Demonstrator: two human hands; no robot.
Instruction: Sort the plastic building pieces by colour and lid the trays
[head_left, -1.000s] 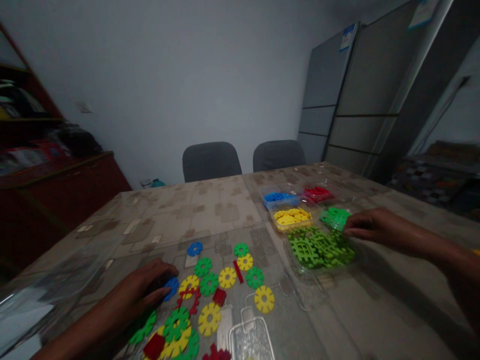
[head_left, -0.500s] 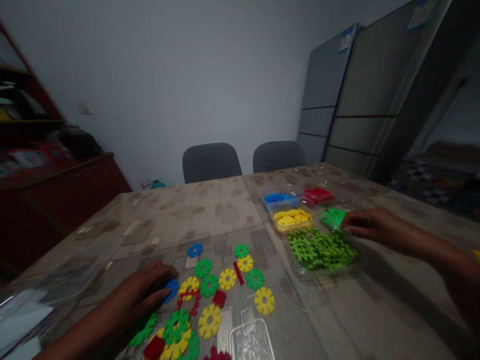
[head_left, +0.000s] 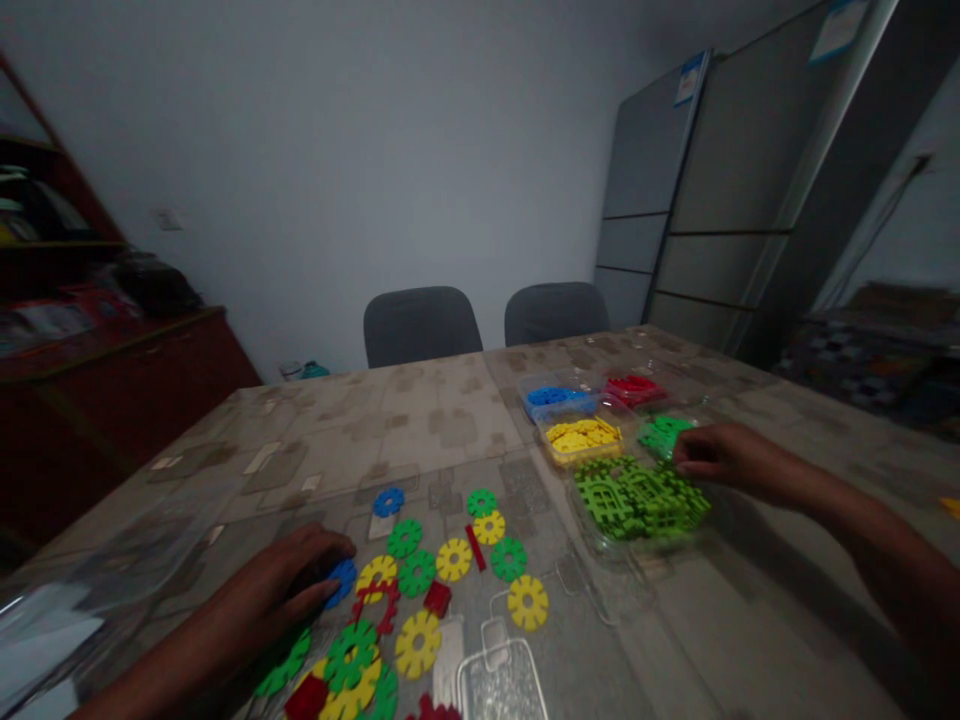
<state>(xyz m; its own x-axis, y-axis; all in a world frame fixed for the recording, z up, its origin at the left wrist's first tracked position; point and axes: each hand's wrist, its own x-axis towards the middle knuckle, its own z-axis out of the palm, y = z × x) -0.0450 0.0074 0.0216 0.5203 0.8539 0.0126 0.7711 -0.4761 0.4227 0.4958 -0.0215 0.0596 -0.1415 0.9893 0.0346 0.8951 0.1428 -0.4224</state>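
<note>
My left hand (head_left: 300, 575) rests at the left of the loose pieces, thumb and fingers apart, a blue notched disc (head_left: 342, 583) partly under it. Around it lie green discs (head_left: 416, 573), yellow discs (head_left: 418, 644), a red gear-shaped ring (head_left: 388, 607) and a red block (head_left: 437, 599). My right hand (head_left: 709, 455) is closed at the right edge of the tub of green pieces (head_left: 662, 436), fingertips together and pointing left. Whatever they may hold is hidden. Just below is a tub of light green lattice pieces (head_left: 637, 498).
Tubs of yellow pieces (head_left: 583, 437), blue pieces (head_left: 556, 398) and red pieces (head_left: 634, 390) stand beyond the lattice pieces. A clear plastic lid or tray (head_left: 150, 545) lies at the left. Two grey chairs (head_left: 422, 325) stand behind the patterned table (head_left: 420, 425).
My right hand has shifted slightly left, at the green tub's edge, with its fingers curled in more. My left hand stays by the blue disc.
</note>
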